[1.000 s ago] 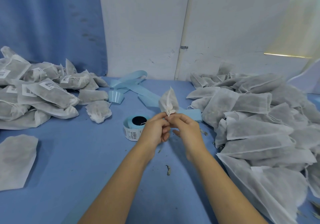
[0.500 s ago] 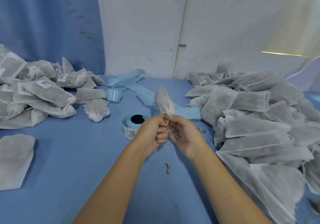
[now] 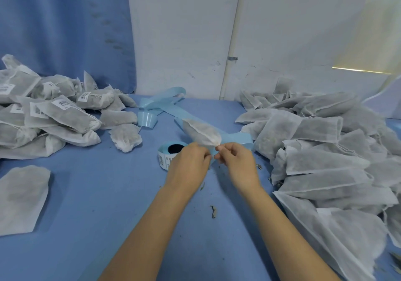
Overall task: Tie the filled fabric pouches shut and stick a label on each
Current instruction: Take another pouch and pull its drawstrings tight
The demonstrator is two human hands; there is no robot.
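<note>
Pouch point(image 3: 200, 132) now aslant (dark filling point(image 3: 193, 128) inside)

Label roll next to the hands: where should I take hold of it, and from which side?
Likely best: pinch the outer wall of the label roll from above, at its near left side. It lies flat, core hole up, so the wall stands upright; the left hand covers its right edge, and the white labels face that near side.
</note>
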